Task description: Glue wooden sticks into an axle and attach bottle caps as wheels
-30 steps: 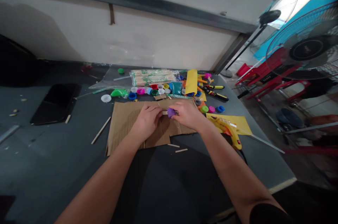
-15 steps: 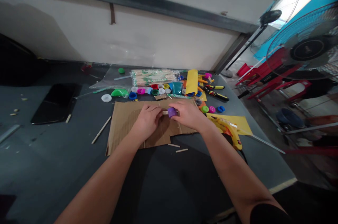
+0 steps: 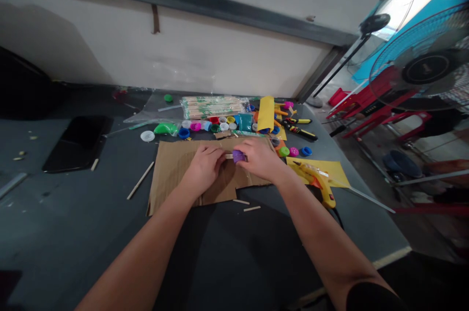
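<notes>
Over a piece of brown cardboard (image 3: 172, 169), my right hand (image 3: 258, 157) is closed on a purple bottle cap (image 3: 238, 156). Pale wooden sticks (image 3: 229, 156) run from the cap toward my left hand (image 3: 205, 164), whose fingers are closed around their other end. My fingers hide part of the sticks, so how they join the cap cannot be made out. Short cut pieces of stick (image 3: 252, 209) lie just below the cardboard, and a longer stick (image 3: 140, 180) rests to its left.
Behind the cardboard lie colourful bottle caps (image 3: 184, 132), a plastic-wrapped bundle of chopsticks (image 3: 214, 107) and black-and-yellow pliers (image 3: 300, 131). A yellow glue gun (image 3: 318, 184) rests at right on yellow paper (image 3: 339, 174). A black phone (image 3: 78, 144) is at left.
The purple cap has tilted very slightly between my fingers. Both hands stay in nearly the same place.
</notes>
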`<state>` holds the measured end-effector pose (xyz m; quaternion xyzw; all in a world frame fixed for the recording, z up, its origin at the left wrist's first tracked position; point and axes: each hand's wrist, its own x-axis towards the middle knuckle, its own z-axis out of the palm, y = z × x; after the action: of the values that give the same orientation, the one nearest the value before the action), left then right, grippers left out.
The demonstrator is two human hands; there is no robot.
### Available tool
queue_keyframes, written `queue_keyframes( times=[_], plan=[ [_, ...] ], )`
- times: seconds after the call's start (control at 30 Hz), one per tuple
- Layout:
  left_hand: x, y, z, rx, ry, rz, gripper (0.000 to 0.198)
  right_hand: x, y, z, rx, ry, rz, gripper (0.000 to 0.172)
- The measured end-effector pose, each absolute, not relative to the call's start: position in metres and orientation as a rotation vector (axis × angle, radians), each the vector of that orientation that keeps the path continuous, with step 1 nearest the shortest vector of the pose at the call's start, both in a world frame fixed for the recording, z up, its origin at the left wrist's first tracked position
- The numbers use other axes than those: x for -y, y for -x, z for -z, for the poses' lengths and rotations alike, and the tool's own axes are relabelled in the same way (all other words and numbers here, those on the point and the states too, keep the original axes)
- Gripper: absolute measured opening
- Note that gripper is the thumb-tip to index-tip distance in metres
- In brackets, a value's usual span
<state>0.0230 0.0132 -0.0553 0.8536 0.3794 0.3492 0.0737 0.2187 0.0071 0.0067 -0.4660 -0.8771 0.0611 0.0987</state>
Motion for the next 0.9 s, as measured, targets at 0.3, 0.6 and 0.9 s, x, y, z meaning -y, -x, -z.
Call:
queue_keyframes(
  times=[0.3,0.6,0.9],
  plan=[
    [-0.014,-0.023,0.056,-1.137,-2.577,-1.028,0.022,-0.006,-0.218,-0.007,2.572,1.383,-0.207,0.027],
    [-0.014,-0.023,0.056,-1.16,-2.568,-0.993,0.018,0.01,-0.223,-0.046,2.337,1.393,-0.201,0.05],
    [-0.018,-0.022,0.058,-1.124,-2.562,-1.01,0.023,0.078,-0.324,-0.08,1.748,2.097,0.165,0.028]
  ],
)
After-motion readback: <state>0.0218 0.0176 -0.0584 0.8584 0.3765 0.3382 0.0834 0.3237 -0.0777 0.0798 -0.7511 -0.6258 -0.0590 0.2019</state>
